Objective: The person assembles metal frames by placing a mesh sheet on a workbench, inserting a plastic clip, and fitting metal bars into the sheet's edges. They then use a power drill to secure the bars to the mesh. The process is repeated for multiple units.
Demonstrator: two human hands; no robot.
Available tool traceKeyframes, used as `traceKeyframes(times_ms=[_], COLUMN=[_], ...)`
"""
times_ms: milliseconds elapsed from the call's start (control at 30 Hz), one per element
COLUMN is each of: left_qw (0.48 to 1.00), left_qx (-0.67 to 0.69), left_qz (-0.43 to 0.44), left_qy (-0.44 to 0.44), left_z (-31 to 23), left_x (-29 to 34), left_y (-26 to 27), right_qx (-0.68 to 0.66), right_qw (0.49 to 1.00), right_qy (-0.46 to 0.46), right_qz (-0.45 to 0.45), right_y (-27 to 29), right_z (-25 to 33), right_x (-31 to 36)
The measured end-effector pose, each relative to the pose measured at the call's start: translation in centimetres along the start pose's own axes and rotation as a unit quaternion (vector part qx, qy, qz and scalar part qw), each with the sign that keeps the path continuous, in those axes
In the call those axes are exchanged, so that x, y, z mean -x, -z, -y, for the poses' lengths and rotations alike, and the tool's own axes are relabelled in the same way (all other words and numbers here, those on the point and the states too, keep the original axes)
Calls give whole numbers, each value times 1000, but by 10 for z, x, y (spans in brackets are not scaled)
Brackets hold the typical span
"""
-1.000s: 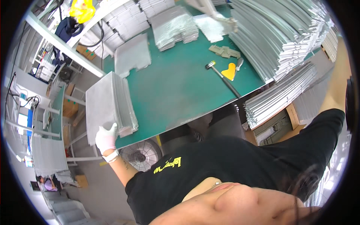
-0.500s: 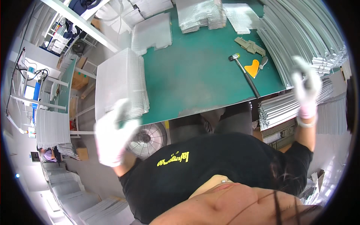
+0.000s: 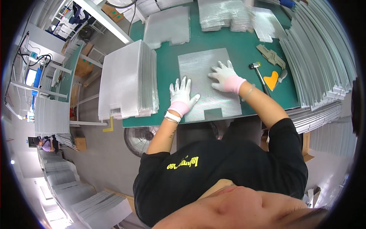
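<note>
A silvery, finely textured flat panel (image 3: 200,61) with a notch in its near edge lies on the green tabletop (image 3: 167,65) in front of me. My left hand (image 3: 181,96), in a white glove with a pink cuff, rests spread on the panel's left side near its front edge. Farther right and a bit higher, my right hand (image 3: 227,78), gloved the same way, also lies on the panel with fingers apart. Neither hand grips anything. At the left table edge stands a thick stack of similar panels (image 3: 120,80).
On the right lie a hammer (image 3: 260,74), a yellow scraper (image 3: 271,81), a grey-handled tool (image 3: 282,75) and an olive-grey tool (image 3: 271,56). Long rows of stacked panels (image 3: 314,57) line the right side. More notched panels (image 3: 167,24) sit at the back. A floor fan (image 3: 141,140) stands below.
Both hands have come inward from the sides and now lie spread on the table. A panel now lies beneath them, where bare green tabletop showed before.
</note>
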State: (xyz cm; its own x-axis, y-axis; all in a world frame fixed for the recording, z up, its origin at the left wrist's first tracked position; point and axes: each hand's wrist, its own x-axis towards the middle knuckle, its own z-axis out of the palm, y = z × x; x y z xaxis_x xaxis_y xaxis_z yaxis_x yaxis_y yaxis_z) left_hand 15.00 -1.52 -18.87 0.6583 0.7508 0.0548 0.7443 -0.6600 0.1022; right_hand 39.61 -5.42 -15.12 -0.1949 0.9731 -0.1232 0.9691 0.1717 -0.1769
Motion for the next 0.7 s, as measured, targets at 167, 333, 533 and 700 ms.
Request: traceKeyframes(times_ms=[167,333,533,700], left_qw=[1000,999,997,993], left_qx=[11,41,69,118], left_qz=[17,26,37,0], left_qy=[6,13,25,18], left_z=[1,4,6,11], left_x=[-13,-10,-8,-10], left_y=[-2,2,6,6], right_qx=[-177,-178,41,-275], right_qw=[942,919,944,840], right_qy=[-8,-311,-217,17], right_qz=[-285,-165,-245,-468], right_y=[-9,35,52,120], right_z=[-29,-9,10,9], right_x=[-171,-261,-282,-265])
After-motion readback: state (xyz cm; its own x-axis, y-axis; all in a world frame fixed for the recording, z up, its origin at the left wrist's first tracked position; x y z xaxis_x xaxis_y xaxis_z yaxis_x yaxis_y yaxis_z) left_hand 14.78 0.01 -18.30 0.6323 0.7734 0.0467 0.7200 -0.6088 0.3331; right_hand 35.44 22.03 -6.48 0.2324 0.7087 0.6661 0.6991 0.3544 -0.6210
